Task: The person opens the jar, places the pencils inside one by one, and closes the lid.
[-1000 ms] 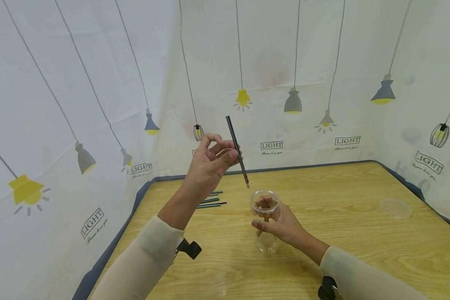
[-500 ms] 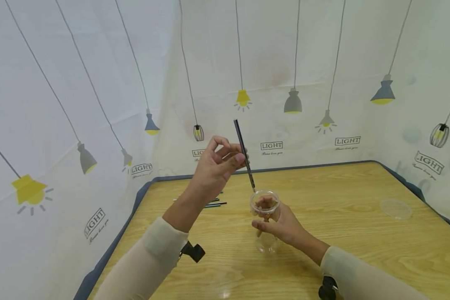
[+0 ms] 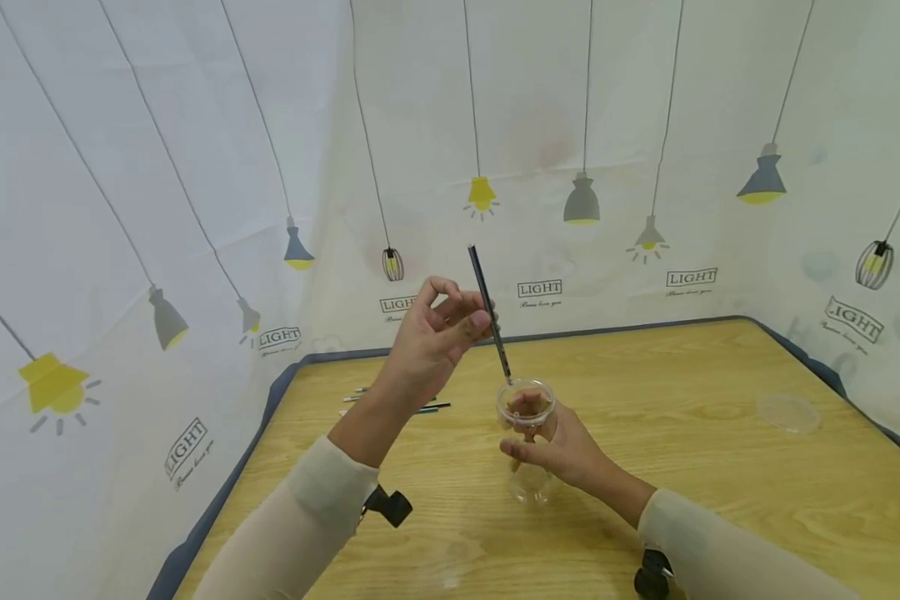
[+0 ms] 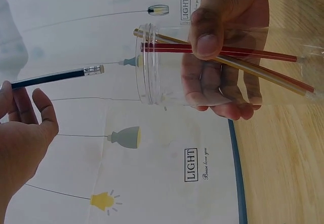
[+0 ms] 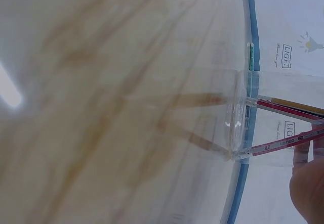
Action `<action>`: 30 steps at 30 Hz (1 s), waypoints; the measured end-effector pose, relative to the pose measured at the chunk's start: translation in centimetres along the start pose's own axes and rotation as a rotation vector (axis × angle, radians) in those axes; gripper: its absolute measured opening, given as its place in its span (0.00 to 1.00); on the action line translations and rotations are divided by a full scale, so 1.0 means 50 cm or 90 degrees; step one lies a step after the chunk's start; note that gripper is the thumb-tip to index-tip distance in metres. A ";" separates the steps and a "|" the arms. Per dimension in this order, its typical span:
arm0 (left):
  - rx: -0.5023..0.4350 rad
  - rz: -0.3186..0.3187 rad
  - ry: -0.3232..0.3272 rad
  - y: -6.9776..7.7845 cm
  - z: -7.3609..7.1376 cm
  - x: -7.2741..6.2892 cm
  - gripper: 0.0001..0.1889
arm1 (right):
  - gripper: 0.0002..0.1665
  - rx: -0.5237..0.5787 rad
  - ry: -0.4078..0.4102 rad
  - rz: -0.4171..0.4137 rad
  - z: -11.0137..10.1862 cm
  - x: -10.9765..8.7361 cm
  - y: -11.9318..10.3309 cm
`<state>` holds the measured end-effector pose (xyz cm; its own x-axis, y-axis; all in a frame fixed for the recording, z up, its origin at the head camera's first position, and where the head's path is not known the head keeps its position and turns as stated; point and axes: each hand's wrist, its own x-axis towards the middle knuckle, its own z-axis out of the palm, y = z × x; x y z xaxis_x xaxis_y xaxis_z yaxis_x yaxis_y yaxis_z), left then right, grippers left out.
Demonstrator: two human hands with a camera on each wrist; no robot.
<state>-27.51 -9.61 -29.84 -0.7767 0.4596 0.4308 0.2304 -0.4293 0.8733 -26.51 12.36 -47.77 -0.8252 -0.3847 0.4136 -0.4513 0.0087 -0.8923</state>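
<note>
Between thumb and fingers my left hand (image 3: pixel 431 342) pinches a dark pencil (image 3: pixel 487 308) with its eraser end pointing down. In the head view that end overlaps the far rim of a clear plastic jar (image 3: pixel 527 422). Seen from the left wrist, the eraser (image 4: pixel 101 69) is just short of the jar's open mouth. My right hand (image 3: pixel 562 450) grips the jar round its side, thumb in front. Inside the jar lean several pencils, among them a red pencil (image 4: pixel 172 47) and a gold-coloured pencil (image 4: pixel 263 73), eraser ends at the bottom.
Several more pencils (image 3: pixel 433 407) lie on the wooden table (image 3: pixel 645 367), partly behind my left forearm. A clear round lid (image 3: pixel 789 412) is at the right. A lamp-printed backdrop (image 3: pixel 645 108) stands behind the table. Wrist-worn cameras (image 3: pixel 390 506) hang below my sleeves.
My left hand has brought the dark pencil down and right, so its eraser end now reaches the jar's rim. The right hand and jar stay in place; the head view shifts slightly.
</note>
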 end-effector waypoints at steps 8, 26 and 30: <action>0.013 -0.003 0.008 -0.003 -0.005 -0.002 0.17 | 0.30 -0.023 0.005 0.015 0.000 0.003 -0.005; 0.004 -0.028 0.018 -0.016 -0.009 -0.007 0.20 | 0.31 -0.019 0.007 0.023 0.001 0.000 -0.008; 0.002 -0.031 0.012 -0.021 -0.011 -0.008 0.20 | 0.31 -0.014 0.002 0.022 0.001 0.000 -0.008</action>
<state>-27.77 -9.76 -31.08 -0.7979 0.4654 0.3832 0.1936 -0.4041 0.8940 -26.31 12.32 -47.41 -0.8415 -0.3814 0.3826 -0.4294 0.0424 -0.9021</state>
